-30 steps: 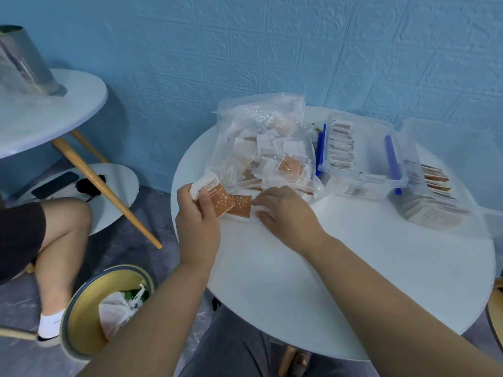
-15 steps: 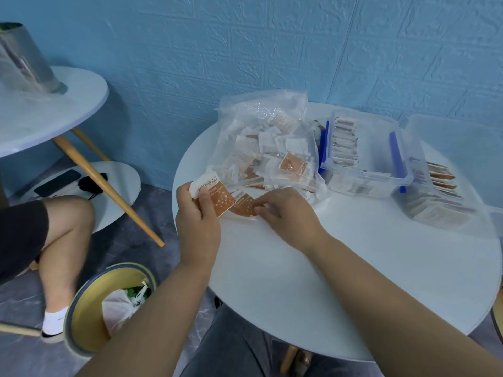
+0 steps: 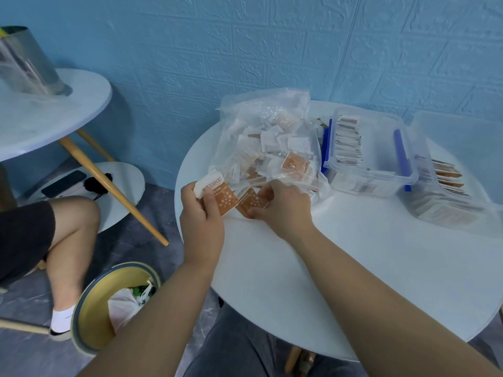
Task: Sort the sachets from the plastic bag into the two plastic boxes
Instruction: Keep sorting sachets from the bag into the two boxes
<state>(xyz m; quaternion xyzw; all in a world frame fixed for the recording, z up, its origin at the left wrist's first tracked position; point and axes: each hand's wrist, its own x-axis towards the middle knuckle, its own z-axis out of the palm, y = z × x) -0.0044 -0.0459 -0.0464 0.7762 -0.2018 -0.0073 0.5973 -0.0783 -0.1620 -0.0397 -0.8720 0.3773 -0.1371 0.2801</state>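
A clear plastic bag [image 3: 268, 137] full of white and orange sachets lies at the far left of the round white table [image 3: 381, 268]. My left hand [image 3: 201, 216] grips an orange-and-white sachet [image 3: 217, 191] upright at the table's left edge. Just right of it, my right hand [image 3: 283, 205] pinches a second orange sachet [image 3: 251, 201] by the bag's mouth. A clear box with blue latches [image 3: 373, 153] holds white sachets beside the bag. Another clear box [image 3: 449, 197] with orange sachets stands at the far right.
A yellow-lined bin [image 3: 109, 303] with rubbish stands on the floor at lower left. Another person's leg [image 3: 68, 240] is beside it. A second white table [image 3: 40, 115] with a metal bucket [image 3: 24, 61] stands at left. A blue wall runs behind.
My right hand has drawn back from the bag's mouth with an orange sachet pinched in it, bringing it close to the sachet in my left hand. The left hand has stayed put.
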